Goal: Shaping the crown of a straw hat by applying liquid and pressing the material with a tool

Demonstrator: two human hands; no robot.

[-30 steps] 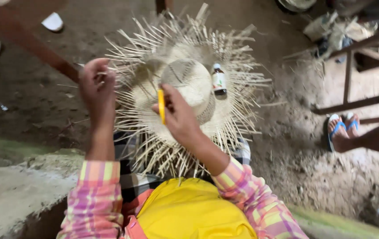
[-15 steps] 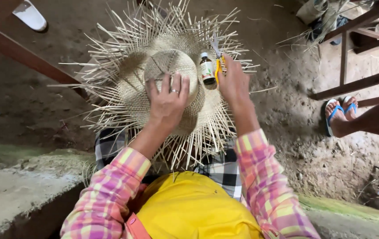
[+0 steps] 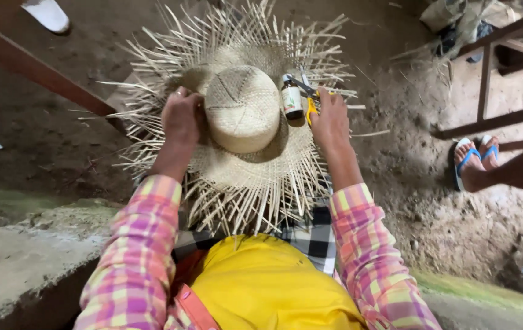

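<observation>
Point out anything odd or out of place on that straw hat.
A small bottle lies on the brim of the unfinished straw hat, beside the crown, right by the scissors with yellow handles at the right hand. The loose strands sticking out all round are unwoven ends, not damage. The left hand rests against the crown.

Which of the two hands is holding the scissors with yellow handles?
The right hand holds the scissors, beside the small bottle. The left hand only grips the straw hat.

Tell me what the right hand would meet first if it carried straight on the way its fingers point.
Probably the scissors with yellow handles, at the right hand fingertips, with the small bottle just beside them on the straw hat brim; depth is uncertain.
</observation>
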